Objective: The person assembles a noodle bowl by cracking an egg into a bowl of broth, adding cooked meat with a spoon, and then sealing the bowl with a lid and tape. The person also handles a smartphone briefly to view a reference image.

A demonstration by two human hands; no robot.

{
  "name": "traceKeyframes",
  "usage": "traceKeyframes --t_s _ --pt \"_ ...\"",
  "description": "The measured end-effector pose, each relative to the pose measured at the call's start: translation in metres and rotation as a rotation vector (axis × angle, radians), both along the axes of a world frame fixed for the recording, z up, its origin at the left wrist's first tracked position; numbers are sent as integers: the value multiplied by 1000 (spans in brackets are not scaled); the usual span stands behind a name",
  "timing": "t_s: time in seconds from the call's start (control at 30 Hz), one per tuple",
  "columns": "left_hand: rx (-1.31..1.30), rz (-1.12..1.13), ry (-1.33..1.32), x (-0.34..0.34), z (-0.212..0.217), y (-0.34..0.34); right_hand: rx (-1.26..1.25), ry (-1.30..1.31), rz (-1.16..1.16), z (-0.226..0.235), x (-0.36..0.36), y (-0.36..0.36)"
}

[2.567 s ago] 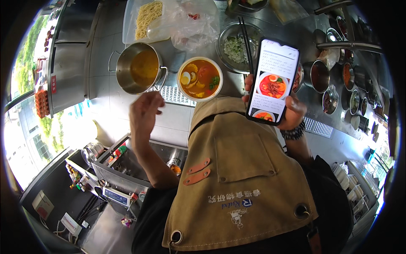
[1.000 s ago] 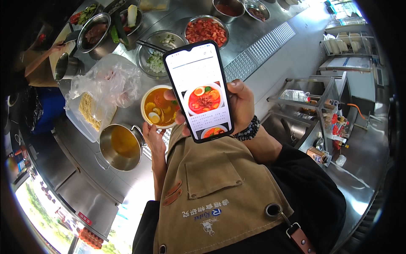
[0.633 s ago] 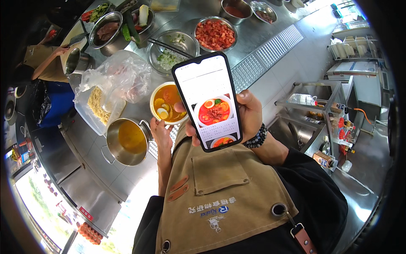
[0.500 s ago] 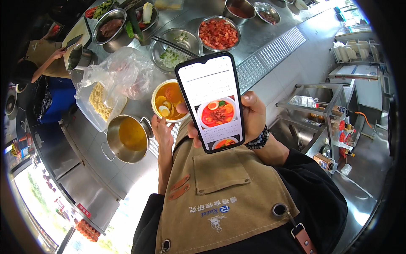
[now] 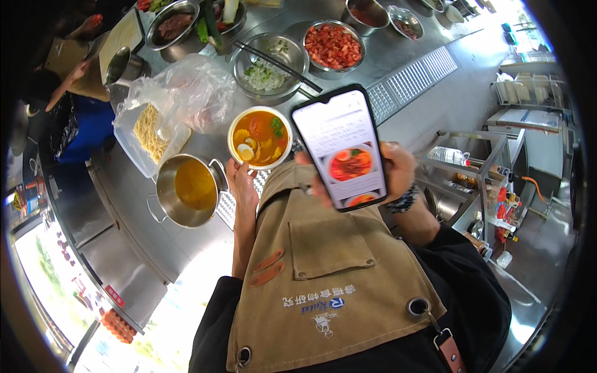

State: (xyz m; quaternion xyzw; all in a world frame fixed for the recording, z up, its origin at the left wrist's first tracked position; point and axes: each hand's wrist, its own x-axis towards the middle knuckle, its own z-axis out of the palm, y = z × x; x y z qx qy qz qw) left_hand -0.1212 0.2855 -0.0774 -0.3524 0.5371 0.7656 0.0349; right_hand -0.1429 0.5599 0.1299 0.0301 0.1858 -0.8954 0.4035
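My right hand [image 5: 400, 171] is closed around a black-framed smartphone [image 5: 343, 148]; its lit screen shows text and a picture of red soup with toppings. The phone tilts slightly, and motion blurs the fingers. With its fingers at the near rim of a white-rimmed bowl of orange soup [image 5: 266, 138], my left hand [image 5: 242, 183] grips the bowl's edge. Half an egg [image 5: 246, 151], yellow slices and a green sprig [image 5: 277, 126] show in the soup. Left of that hand stands a steel pot [image 5: 166, 194] with two handles and yellow broth inside.
A clear tub of noodles [image 5: 149, 133] lies beside a crumpled plastic bag [image 5: 193, 87]. Farther back are a bowl of diced tomatoes [image 5: 334, 46] and a bowl of chopped onion [image 5: 264, 74] with black chopsticks across it. A co-worker's hand [image 5: 78, 71] is at far left, near a cutting board [image 5: 121, 40].
My right hand has moved the phone to the right, uncovering the whole soup bowl. My left hand stays at the bowl's rim. The view has shifted slightly.
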Motion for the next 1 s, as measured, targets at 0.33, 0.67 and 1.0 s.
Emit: traceKeyframes --t_s 0.33,0.67,1.0 --pt "12 14 49 1 -3 5 943 637 1076 -3 -2 56" --pt "75 127 48 -2 3 9 1356 1041 1166 14 -3 45" --pt "41 147 123 -1 -2 12 1654 912 949 -45 9 -1"
